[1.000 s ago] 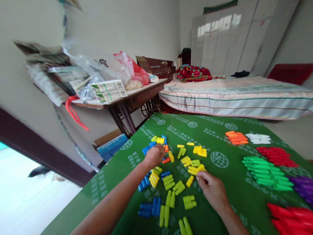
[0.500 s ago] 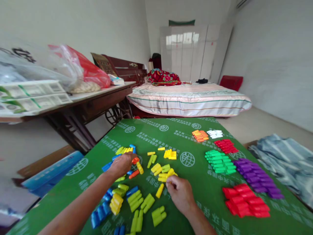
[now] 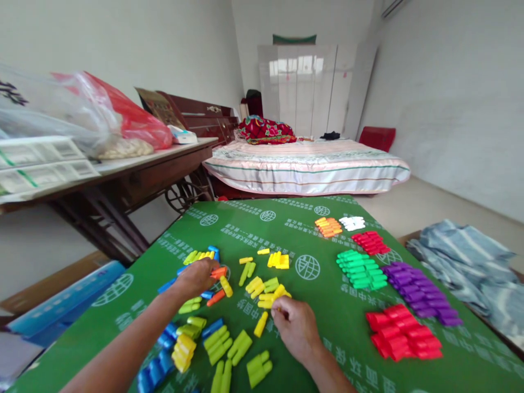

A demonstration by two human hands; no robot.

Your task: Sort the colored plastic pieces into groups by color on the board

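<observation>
My left hand (image 3: 197,277) reaches to the left-middle of the green table (image 3: 298,349), its fingers closed on an orange bullet-shaped plastic peg (image 3: 219,272). Just beyond its fingertips lie a yellow peg (image 3: 226,286) and another orange peg (image 3: 216,297). My right hand (image 3: 298,329) has thumb and forefinger pinched together; what is between them is too small to make out. It rests beside a cluster of yellow pegs (image 3: 266,300), with a single yellow peg (image 3: 261,324) to its left. Lime-green pegs (image 3: 218,344) and blue pegs (image 3: 155,372) lie nearer me.
Sorted on the right are groups of red pegs (image 3: 403,332), purple pegs (image 3: 421,292), green pegs (image 3: 361,270), orange pegs (image 3: 328,227) and white pegs (image 3: 352,223). A wooden sewing-machine table (image 3: 147,174) stands left, a bed (image 3: 307,166) beyond, folded denim (image 3: 462,262) at right.
The whole view has shifted a little, so the scene sits further left. Both hands stay at nearly the same spots on the table; the orange peg by my left fingers shows slightly more.
</observation>
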